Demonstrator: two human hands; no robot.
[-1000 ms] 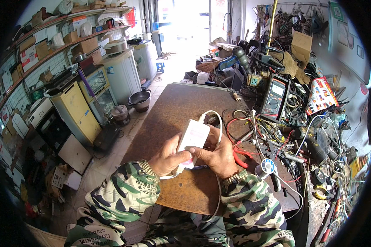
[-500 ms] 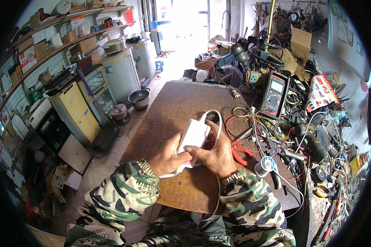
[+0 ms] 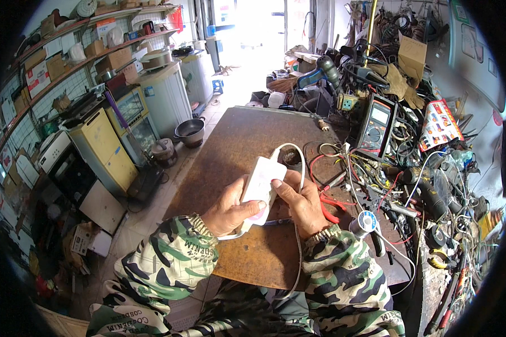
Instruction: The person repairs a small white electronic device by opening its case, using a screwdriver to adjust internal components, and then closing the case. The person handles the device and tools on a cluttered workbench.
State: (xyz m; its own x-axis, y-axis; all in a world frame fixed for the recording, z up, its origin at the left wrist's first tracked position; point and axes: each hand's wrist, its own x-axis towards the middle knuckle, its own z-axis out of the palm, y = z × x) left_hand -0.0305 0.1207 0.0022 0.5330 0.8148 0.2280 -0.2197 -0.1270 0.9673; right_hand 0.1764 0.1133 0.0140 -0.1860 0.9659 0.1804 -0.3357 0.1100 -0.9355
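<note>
A white, box-shaped power adapter point(image 3: 260, 182) is held up over the brown table, with cords leaving its top and bottom ends. My left hand point(image 3: 226, 209) grips its lower left side, the thumb lying across the front. On the other side, my right hand point(image 3: 302, 203) holds the right edge, thumb tip against the casing; its other fingers are partly hidden behind. The white cord point(image 3: 303, 160) loops from the top end over my right hand and hangs toward my lap. Just behind the adapter stands a small dark round container point(image 3: 290, 156).
The brown tabletop point(image 3: 230, 137) carries red-handled pliers point(image 3: 330, 209), a solder spool point(image 3: 364, 223) and a multimeter point(image 3: 375, 128) at the right, amid tangled wires and tools. A black pot point(image 3: 190, 133) sits on the floor at the left, near cabinets and loaded shelves.
My right thumb has moved from the adapter's lower front up to its right edge. The adapter has shifted slightly left and up, and more of the dark container shows.
</note>
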